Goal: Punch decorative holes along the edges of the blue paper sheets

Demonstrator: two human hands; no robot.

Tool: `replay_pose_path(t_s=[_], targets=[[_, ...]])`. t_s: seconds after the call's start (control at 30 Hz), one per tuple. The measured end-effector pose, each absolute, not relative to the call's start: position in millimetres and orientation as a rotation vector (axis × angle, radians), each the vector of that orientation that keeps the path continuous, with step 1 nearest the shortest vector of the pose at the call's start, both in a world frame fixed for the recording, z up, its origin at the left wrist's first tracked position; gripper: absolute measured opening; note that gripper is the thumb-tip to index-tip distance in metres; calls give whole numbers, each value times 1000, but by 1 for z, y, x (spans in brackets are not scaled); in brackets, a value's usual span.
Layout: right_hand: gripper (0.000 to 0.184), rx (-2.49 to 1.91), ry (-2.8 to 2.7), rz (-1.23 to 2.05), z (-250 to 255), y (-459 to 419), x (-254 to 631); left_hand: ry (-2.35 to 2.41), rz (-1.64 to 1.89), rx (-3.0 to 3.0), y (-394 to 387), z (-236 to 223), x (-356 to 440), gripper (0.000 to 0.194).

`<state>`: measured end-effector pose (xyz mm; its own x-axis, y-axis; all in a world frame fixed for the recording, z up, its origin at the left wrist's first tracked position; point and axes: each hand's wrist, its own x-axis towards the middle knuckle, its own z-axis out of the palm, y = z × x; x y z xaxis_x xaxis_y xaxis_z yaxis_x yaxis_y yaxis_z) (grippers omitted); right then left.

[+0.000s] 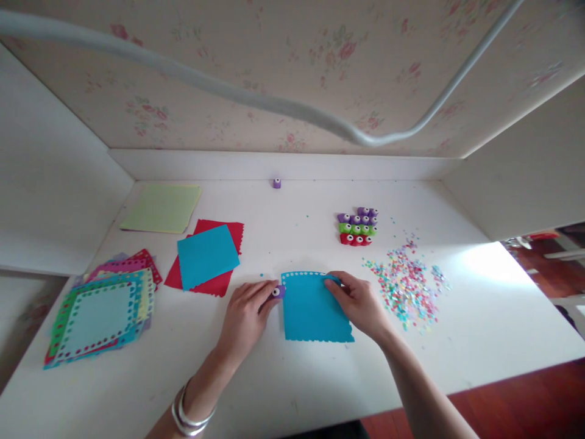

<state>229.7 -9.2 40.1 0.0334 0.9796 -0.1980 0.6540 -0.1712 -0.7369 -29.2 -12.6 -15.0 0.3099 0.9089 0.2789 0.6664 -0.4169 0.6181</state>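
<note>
A blue sheet of paper (315,311) lies in front of me, with a row of punched holes along its far edge and a ragged near edge. My left hand (249,311) grips a small purple craft punch (278,292) at the sheet's left edge, close to the far corner. At the far right corner, my right hand (354,299) pinches the paper between thumb and fingers. Whether the punch is pressed down cannot be made out.
Left are punched colored sheets (98,320), a blue sheet (208,256) over red paper (219,283), and pale green paper (159,207). Right, several small punches (359,228) stand near scattered confetti (409,283). Another purple punch (276,183) sits by the wall. A white cable (256,97) hangs above.
</note>
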Motion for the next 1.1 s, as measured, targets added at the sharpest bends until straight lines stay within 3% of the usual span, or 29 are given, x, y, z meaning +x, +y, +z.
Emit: replay_pose_path(t_s=[0.33,0.47,0.57,0.7,1.1], targets=[[36,-1855,-1727,965,19,-11,226,1398,799,2251,-13,-10,-34,33],[51,-1751,-1889,494,13,-18,227,1382,774,2215,-14,-9,-38,33],[49,-1560,-2158,292,7,-22,224,1354,764,2212,-14,-7,-39,26],[44,-1415,-2442,290,-3,-26,217,1349,757,2189,-14,-3,-39,23],[44,-1414,-2465,289,-5,-24,215,1329,699,2161,-10,0,-38,23]])
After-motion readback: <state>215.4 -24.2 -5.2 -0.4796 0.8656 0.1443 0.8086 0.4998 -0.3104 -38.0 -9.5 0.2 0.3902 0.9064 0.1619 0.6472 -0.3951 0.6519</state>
